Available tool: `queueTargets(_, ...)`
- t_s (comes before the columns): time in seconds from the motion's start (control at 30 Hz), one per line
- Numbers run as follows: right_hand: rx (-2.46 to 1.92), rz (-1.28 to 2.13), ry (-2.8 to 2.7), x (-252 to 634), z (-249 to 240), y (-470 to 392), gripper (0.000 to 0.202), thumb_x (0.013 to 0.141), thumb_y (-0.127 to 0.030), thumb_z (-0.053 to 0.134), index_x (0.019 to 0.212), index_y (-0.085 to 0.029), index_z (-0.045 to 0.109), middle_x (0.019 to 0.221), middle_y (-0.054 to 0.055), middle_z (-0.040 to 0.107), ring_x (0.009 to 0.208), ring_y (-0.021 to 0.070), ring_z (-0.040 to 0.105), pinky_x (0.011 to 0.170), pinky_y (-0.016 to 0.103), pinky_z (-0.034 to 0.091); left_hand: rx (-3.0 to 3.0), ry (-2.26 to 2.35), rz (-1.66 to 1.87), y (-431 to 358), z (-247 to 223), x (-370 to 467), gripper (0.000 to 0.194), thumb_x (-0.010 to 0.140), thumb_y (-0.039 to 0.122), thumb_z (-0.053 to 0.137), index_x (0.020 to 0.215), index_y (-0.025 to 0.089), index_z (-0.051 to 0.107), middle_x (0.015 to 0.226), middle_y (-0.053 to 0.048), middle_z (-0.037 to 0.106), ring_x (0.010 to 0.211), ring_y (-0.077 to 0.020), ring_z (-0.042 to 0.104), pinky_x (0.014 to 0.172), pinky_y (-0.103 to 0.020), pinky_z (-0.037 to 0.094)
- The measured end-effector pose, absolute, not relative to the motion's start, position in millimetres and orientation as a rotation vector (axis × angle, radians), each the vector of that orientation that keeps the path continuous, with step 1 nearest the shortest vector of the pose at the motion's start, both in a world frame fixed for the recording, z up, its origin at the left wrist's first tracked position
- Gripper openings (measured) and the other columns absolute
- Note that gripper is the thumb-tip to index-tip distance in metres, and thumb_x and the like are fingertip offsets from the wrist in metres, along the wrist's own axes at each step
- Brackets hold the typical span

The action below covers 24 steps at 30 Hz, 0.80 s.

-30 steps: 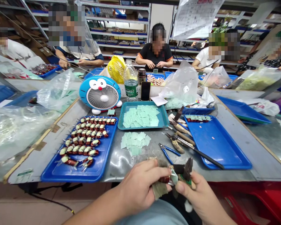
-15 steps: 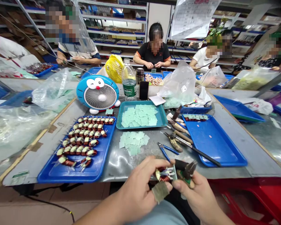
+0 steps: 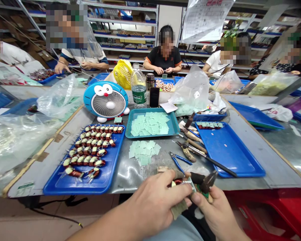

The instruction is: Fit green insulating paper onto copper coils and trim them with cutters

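Left hand: fingers closed round a copper-wound coil, largely hidden by them; pale green square at the coil's lead end. Place: nearer the person than the teal tray and rightward of its middle. Right hand: curled about a dark-headed hand tool, thumb close against the square; spread of the tool's tips, cannot tell.

Progress, by judgement: early. Right blue tray, right of the teal tray: one short row of capped coils, apparently done. Left blue tray, left of the teal tray: several rows of uncapped coils, apparently left to do. Single capped coil: just left of the teal tray, before the blue fan. Loose squares: one heap in the teal tray, one just in front of it.

Edges and room: bare counter in front of the teal tray, leftward; bare floor over most of the right blue tray. Tighter ground right of the teal tray: blue-handled cutters, other tools, and a black-handled rod crossing the right blue tray's edge.
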State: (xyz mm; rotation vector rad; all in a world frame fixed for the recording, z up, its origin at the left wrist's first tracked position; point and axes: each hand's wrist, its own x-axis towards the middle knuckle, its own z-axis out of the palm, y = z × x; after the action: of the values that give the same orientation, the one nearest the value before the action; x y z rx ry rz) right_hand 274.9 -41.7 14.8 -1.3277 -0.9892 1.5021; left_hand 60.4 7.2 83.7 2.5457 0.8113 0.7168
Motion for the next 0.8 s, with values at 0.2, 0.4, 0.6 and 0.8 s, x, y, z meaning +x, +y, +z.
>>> queueTargets(0.2,-1.35,1.441,-0.901,262.9,27.3,-46.0,0.076,0.074,-0.051,0.082,0.136,-0.013,0.059,0.135,0.013,0.057,0.113,0.0128,0.068,0.098,0.012,0.059,2.621,0.778,0.699,9.4,79.9,62.6,0.027,0.104,0.039,0.048,0.115,0.023,0.066,0.095,-0.006,0.061,0.075,-0.0179,0.058,0.065,-0.028,0.049)
queueTargets(0.4,-1.325,1.301,-1.169,278.1,6.4,-47.1,0.061,0.081,-0.046,0.077,0.131,-0.014,0.063,0.131,0.012,0.06,0.114,0.0121,0.068,0.099,0.011,0.059,2.555,0.695,0.936,14.0,73.3,62.5,0.034,0.101,0.048,0.054,0.116,0.019,0.065,0.088,-0.005,0.064,0.071,-0.0161,0.062,0.062,-0.025,0.049)
queueTargets(0.6,-1.26,1.264,-1.293,287.6,-9.7,-50.4,0.056,0.089,-0.036,0.07,0.14,-0.017,0.057,0.134,0.011,0.058,0.116,0.0115,0.068,0.1,0.011,0.059,2.734,0.661,0.864,15.3,79.8,59.9,0.039,0.102,0.042,0.054,0.127,0.013,0.059,0.083,-0.006,0.063,0.064,-0.0183,0.058,0.053,-0.029,0.045)
queueTargets(0.8,-1.209,1.084,-1.436,286.8,-12.0,-49.6,0.051,0.089,-0.028,0.069,0.138,-0.018,0.058,0.13,0.01,0.061,0.112,0.012,0.07,0.096,0.012,0.06,2.756,0.685,0.752,13.7,82.2,59.5,0.04,0.103,0.038,0.051,0.133,0.012,0.054,0.093,-0.008,0.066,0.072,-0.021,0.061,0.06,-0.032,0.05)
